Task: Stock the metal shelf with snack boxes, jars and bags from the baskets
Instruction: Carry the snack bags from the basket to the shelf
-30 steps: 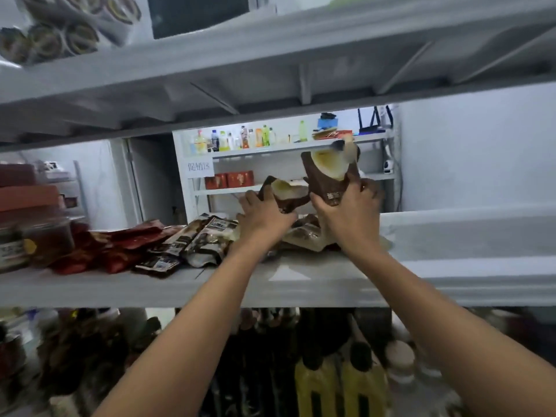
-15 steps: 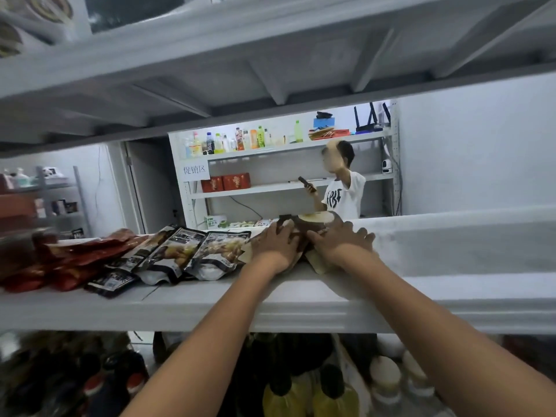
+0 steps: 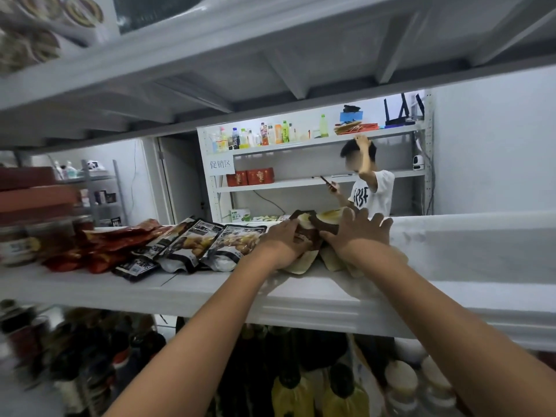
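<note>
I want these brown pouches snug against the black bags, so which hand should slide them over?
Probably the right hand: it lies open on the brown pouches' far side from the black bags. The left hand sits between them.

Both your bare arms reach forward and up, forearms nearly parallel. Your left hand (image 3: 284, 246) curls inward, fingers bent — your right hand (image 3: 359, 236) lies flat, palm down, fingers spread wide.

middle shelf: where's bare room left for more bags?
Free: the shelf right of the right hand, bare to the frame edge, and a thin front strip before the black bags. Crowded: red bags, black bags and brown pouches run unbroken from the jars to both hands.
</note>
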